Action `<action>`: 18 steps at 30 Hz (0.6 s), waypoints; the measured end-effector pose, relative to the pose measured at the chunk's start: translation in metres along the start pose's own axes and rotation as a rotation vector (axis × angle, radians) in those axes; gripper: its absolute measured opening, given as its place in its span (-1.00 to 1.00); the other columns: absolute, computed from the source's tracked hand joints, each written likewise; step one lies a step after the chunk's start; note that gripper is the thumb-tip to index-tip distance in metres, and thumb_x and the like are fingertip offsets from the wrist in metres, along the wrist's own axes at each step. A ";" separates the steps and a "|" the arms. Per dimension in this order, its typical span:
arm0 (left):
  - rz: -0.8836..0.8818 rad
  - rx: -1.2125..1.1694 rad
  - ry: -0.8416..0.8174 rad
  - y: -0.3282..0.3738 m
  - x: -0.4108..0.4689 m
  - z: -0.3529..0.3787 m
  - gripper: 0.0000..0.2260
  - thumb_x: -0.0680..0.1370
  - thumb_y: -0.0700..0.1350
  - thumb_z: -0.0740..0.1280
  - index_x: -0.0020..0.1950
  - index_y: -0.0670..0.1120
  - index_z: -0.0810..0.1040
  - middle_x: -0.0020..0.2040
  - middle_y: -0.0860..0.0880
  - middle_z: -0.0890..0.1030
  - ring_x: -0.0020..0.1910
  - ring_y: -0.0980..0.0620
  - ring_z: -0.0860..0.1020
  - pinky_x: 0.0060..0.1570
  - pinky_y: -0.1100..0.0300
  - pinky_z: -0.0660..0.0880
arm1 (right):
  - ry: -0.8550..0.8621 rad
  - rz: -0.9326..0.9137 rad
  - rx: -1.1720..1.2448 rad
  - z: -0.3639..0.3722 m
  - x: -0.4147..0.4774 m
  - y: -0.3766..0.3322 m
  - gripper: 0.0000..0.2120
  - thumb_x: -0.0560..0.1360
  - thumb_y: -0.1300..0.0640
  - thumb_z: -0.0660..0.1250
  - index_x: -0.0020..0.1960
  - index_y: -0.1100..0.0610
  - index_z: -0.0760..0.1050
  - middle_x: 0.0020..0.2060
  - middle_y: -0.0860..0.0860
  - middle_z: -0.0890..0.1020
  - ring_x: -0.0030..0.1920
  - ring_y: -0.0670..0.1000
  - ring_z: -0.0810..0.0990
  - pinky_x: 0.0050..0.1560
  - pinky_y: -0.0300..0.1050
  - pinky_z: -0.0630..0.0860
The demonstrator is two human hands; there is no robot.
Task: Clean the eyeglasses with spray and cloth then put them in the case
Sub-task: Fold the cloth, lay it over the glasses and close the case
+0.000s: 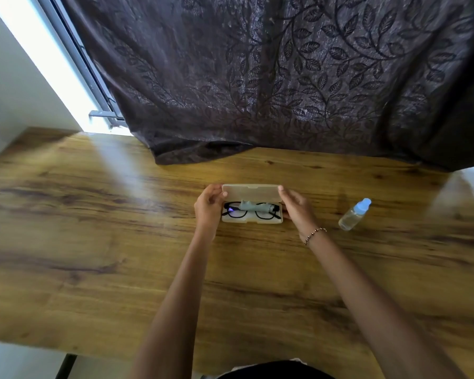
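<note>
A cream eyeglass case [251, 192] lies open in the middle of the wooden table [93, 242], its lid raised toward the curtain. Inside it rest black-framed eyeglasses [241, 213] with a pale blue-green cloth [253, 206] lying over them. My left hand [208, 206] holds the case's left end, fingertips on the lid's left corner. My right hand [297, 205] holds the right end, fingertips on the lid's right corner. A clear spray bottle [353, 214] with a light blue cap stands tilted-looking to the right of the case, apart from both hands.
A dark leaf-patterned curtain [285, 77] hangs behind the table and drapes onto its far edge. A bright window strip and frame [74, 64] lie at the upper left. A beaded bracelet [315, 235] is on my right wrist.
</note>
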State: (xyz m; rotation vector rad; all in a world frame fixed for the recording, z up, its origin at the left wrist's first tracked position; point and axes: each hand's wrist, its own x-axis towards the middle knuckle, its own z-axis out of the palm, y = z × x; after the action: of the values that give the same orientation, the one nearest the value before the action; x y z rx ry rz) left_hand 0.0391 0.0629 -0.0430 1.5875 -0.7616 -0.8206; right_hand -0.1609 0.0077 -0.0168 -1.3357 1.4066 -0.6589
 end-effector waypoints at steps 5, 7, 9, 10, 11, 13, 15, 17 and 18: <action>0.014 -0.020 0.060 0.002 -0.003 0.005 -0.81 0.56 -0.20 0.34 0.16 -0.13 0.58 0.01 -0.01 0.64 -0.05 0.13 0.60 -0.01 0.24 0.56 | -0.053 0.012 0.080 -0.004 -0.001 -0.002 -0.32 0.35 -0.46 0.21 0.30 -0.05 0.47 0.19 -0.04 0.59 0.18 0.02 0.57 0.15 0.07 0.56; 0.011 -0.031 0.064 0.001 -0.003 0.007 -0.82 0.56 -0.19 0.34 0.15 -0.14 0.58 0.02 -0.03 0.64 -0.05 0.12 0.60 0.02 0.21 0.57 | -0.079 0.044 0.097 -0.004 0.000 -0.004 -0.42 0.44 -0.35 0.22 0.33 -0.04 0.44 0.23 -0.03 0.56 0.18 0.03 0.55 0.14 0.07 0.57; 0.013 -0.030 0.066 0.000 -0.003 0.007 -0.82 0.57 -0.18 0.33 0.15 -0.13 0.58 0.04 -0.06 0.64 -0.05 0.11 0.59 0.01 0.23 0.56 | -0.118 0.086 0.158 -0.005 0.002 -0.004 -0.43 0.45 -0.30 0.26 0.34 -0.01 0.43 0.27 0.00 0.53 0.23 0.06 0.52 0.16 0.12 0.55; 0.013 -0.025 0.065 0.000 -0.003 0.007 -0.82 0.57 -0.16 0.32 0.16 -0.12 0.58 0.05 -0.06 0.64 -0.04 0.11 0.58 -0.01 0.25 0.55 | -0.139 0.095 0.189 -0.006 0.003 -0.003 -0.44 0.45 -0.27 0.28 0.34 0.00 0.43 0.28 0.03 0.52 0.25 0.07 0.51 0.17 0.14 0.54; 0.013 -0.020 0.065 -0.001 -0.003 0.007 -0.82 0.59 -0.15 0.31 0.17 -0.11 0.58 0.06 -0.06 0.63 -0.03 0.09 0.58 -0.01 0.26 0.54 | -0.156 0.097 0.219 -0.007 0.002 -0.005 -0.47 0.46 -0.23 0.29 0.33 0.02 0.44 0.28 0.04 0.52 0.26 0.07 0.51 0.18 0.14 0.53; -0.004 -0.023 0.068 -0.001 -0.005 0.006 -0.80 0.60 -0.11 0.27 0.19 -0.09 0.57 0.08 -0.04 0.62 0.02 0.04 0.57 0.03 0.20 0.54 | -0.171 0.095 0.260 -0.008 0.002 -0.004 -0.56 0.51 -0.15 0.29 0.30 0.04 0.46 0.25 0.05 0.54 0.23 0.07 0.53 0.18 0.11 0.54; -0.033 -0.057 0.071 -0.002 -0.007 0.006 -0.77 0.62 -0.08 0.25 0.23 -0.08 0.56 0.11 -0.03 0.61 0.06 0.03 0.56 0.08 0.16 0.52 | -0.177 0.077 0.265 -0.008 0.002 -0.003 -0.58 0.52 -0.12 0.29 0.30 0.04 0.47 0.25 0.05 0.54 0.24 0.07 0.53 0.20 0.12 0.52; -0.052 -0.089 0.069 -0.003 -0.009 0.006 -0.73 0.62 -0.03 0.23 0.25 -0.10 0.55 0.11 -0.05 0.62 0.06 0.03 0.56 0.08 0.16 0.51 | -0.190 0.048 0.245 -0.008 0.002 -0.003 -0.59 0.52 -0.12 0.29 0.30 0.03 0.48 0.27 0.03 0.52 0.28 0.07 0.49 0.25 0.18 0.48; -0.049 -0.103 0.060 -0.005 -0.011 0.005 -0.72 0.62 -0.02 0.22 0.24 -0.11 0.56 0.09 -0.05 0.63 0.05 0.03 0.56 0.05 0.17 0.51 | -0.197 0.031 0.230 -0.008 0.003 -0.002 -0.62 0.53 -0.10 0.27 0.29 0.03 0.49 0.27 0.03 0.52 0.27 0.06 0.49 0.25 0.19 0.47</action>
State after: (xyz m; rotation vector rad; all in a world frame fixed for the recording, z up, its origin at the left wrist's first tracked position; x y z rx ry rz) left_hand 0.0288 0.0696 -0.0469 1.5368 -0.6298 -0.8308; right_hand -0.1670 0.0028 -0.0131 -1.1614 1.1543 -0.6306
